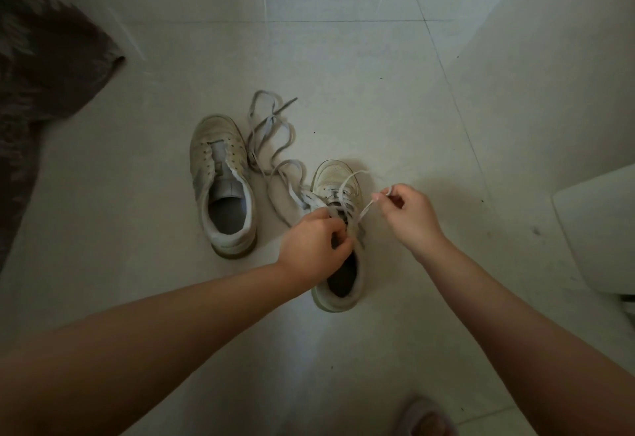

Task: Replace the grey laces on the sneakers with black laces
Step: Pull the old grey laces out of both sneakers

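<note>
Two worn white sneakers stand on the tiled floor. The left sneaker (pixel 220 181) has bare eyelets and no lace. A loose grey lace (pixel 271 136) lies tangled on the floor between the shoes. The right sneaker (pixel 338 229) still carries a grey lace (pixel 343 195) through its eyelets. My left hand (pixel 314 246) grips the tongue and lace at the shoe's throat. My right hand (pixel 409 215) pinches a loop of that lace, pulled up and to the right of the shoe. No black laces are in view.
A dark fuzzy rug (pixel 44 67) covers the left edge of the floor. A white object (pixel 598 229) stands at the right. A slippered foot (pixel 426 418) shows at the bottom edge. Pale tiles (pixel 309 57) stretch beyond the shoes.
</note>
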{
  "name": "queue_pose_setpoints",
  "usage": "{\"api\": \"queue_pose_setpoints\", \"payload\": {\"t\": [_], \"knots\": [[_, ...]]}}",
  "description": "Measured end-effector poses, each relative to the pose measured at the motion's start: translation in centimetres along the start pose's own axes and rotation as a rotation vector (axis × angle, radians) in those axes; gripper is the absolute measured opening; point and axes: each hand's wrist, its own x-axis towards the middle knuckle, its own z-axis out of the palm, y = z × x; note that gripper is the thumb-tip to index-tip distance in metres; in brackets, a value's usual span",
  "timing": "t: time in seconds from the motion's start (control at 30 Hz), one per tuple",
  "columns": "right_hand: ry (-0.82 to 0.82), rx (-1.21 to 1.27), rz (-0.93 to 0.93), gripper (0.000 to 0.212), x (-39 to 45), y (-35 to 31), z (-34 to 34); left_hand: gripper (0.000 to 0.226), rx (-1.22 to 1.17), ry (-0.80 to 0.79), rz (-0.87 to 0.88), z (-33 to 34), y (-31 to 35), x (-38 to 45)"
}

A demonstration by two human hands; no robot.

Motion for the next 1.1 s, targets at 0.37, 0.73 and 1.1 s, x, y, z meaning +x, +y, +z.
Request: {"api": "queue_pose_setpoints", "payload": {"t": [0.37,0.73,1.1], "knots": [[-0.074,0.001,0.008,0.024,-1.0,0.4,0.9,0.024,0.013,-0.011,0.009,-0.2,-0.1,-0.1],[-0.240,0.006,0.079,0.018,-1.4,0.3,1.6,0.020,0.024,-0.001,0.020,-0.1,-0.3,-0.1],[-0.200,-0.058,0.051,0.024,-0.7,0.6,0.7,0.023,0.017,-0.009,0.000,-0.3,-0.3,-0.2]]}}
